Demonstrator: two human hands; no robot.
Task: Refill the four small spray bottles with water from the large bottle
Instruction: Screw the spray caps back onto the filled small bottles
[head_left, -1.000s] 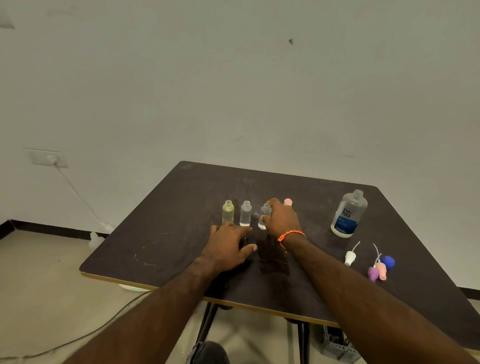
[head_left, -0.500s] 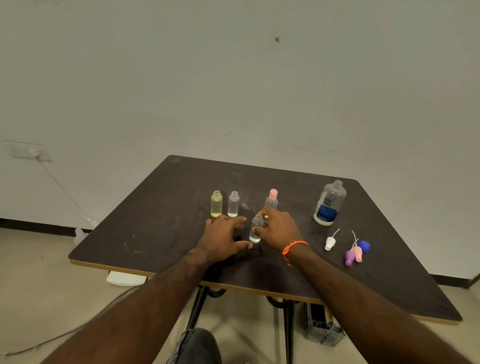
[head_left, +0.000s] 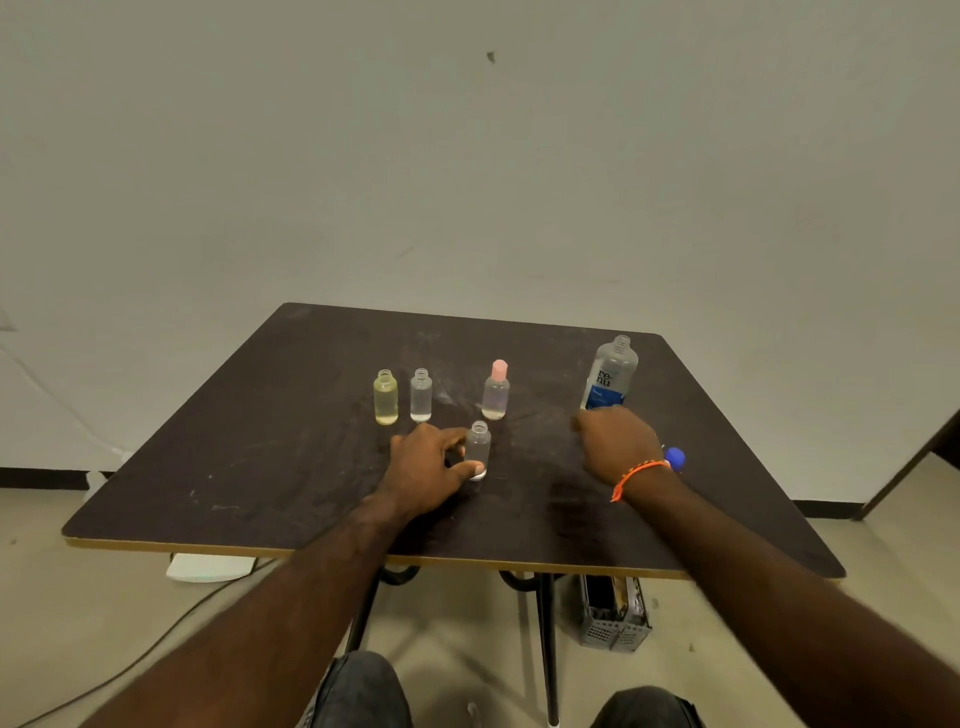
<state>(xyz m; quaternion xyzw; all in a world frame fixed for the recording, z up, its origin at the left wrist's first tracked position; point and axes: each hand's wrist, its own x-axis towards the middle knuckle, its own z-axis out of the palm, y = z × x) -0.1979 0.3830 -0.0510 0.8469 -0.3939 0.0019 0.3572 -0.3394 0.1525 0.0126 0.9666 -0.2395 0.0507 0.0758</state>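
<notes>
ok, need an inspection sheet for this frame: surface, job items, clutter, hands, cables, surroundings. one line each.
Surface: dark table, scuffed and smudged, pale edge band along the near side.
Job's things: yellowish bottle and clear bottle uncapped, side by side; pink-capped bottle to their right; front bottle uncapped, nearer the person; large bottle uncapped, far right.
Clutter: blue cap behind the right wrist; anything else there is hidden.
Hands: left hand grips the front bottle; right hand is in front of the large bottle, contact unclear.
Cables: floor cable at lower left.
Surroundings: plain wall; grey crate under the table.
</notes>
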